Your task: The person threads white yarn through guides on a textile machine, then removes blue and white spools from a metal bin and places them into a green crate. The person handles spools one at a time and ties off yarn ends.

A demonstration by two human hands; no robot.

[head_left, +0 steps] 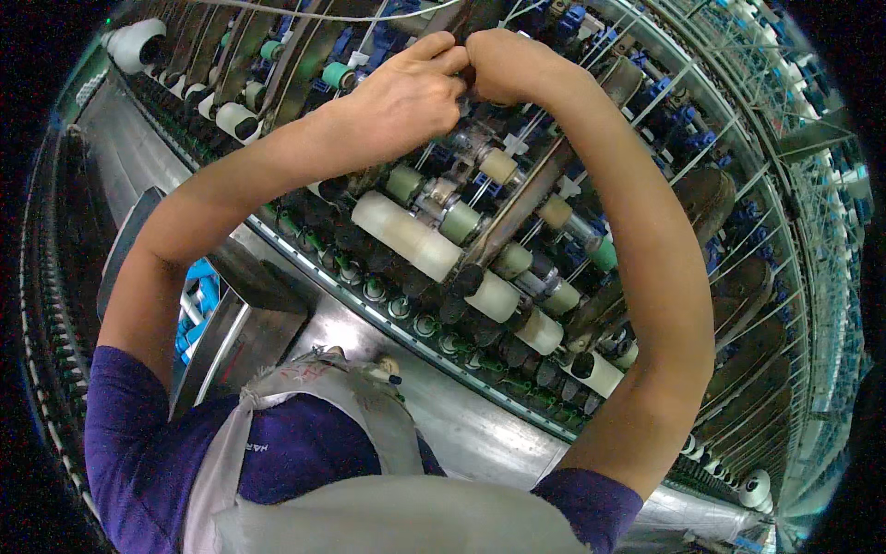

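Note:
Both arms reach up over a spinning frame and meet at its upper rollers. My left hand (pixel 415 92) is closed, its fingers bent and its knuckles toward my right hand. Curled into a fist, my right hand (pixel 510 68) almost touches it. Whatever the fingertips hold is hidden behind the hands. Below them lie yellowish rollers (pixel 499 167) and green-grey rollers (pixel 460 222) on metal arms. A long white roller (pixel 406 235) sits nearer to me. Just left of my left hand is a teal roller (pixel 338 75).
Green-ringed spindles (pixel 400 307) run along the machine's front edge. A metal cart (pixel 235 346) with blue and white pieces stands by my left elbow. White cones (pixel 137 46) sit at the far left. Thin rods (pixel 664 88) cross the right side, and a pale cord (pixel 323 16) hangs above.

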